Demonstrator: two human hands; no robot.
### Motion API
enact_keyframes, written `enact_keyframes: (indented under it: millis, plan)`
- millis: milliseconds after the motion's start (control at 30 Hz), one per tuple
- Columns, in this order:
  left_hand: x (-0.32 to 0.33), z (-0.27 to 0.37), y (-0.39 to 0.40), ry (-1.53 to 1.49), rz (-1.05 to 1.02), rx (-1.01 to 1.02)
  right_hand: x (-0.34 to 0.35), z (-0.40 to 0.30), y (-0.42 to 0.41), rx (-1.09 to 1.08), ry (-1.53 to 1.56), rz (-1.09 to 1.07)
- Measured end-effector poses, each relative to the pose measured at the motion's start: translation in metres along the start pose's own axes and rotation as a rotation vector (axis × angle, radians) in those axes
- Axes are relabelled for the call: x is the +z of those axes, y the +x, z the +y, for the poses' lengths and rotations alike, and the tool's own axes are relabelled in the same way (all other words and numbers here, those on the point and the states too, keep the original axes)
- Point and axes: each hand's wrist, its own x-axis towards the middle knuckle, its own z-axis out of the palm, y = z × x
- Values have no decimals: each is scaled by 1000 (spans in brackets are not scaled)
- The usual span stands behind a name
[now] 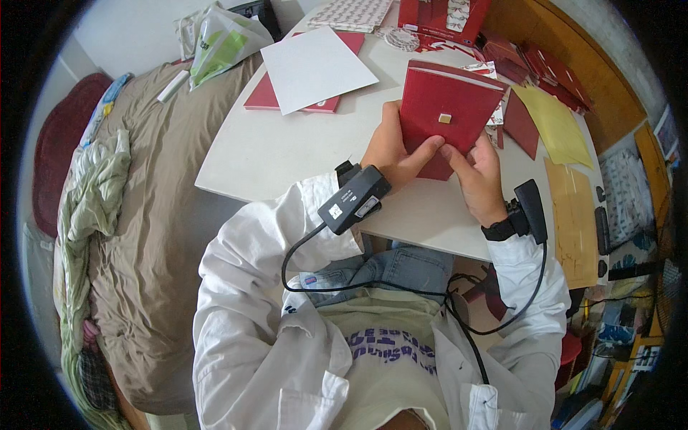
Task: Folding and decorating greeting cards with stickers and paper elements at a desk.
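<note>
Both my hands hold a flat red folder or box (451,97) upright above the white table. A small pale square (445,118), perhaps a foam pad, is stuck to the side facing me. My left hand (396,148) grips its left edge, with the thumb across the lower front. My right hand (478,177) holds the lower right, its thumb close to the left one and its other fingers partly hidden behind. White material shows along the top edge. To the left, a white square sheet (320,70) overlaps a red panel (263,95) on the table.
A red display box (443,19) stands at the back. More red pieces (556,72), a yellow sheet (556,126) and a tan envelope (572,226) lie along the right. The table's (252,156) left edge adjoins a bed (156,215). Cables (371,283) run from both wrist devices.
</note>
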Motion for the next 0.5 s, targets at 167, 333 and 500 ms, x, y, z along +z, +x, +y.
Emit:
enact_keyframes:
  millis: [167, 333, 500]
  plan:
    - [-1, 1, -3, -47, -43, 16, -5, 2, -3, -13, -75, -23]
    - [-7, -11, -1, -79, -132, -4, -5, 0, -2, -36, -58, -30]
    - [-12, 3, -1, -148, -137, -49, 3, -12, -7, -12, 74, -31]
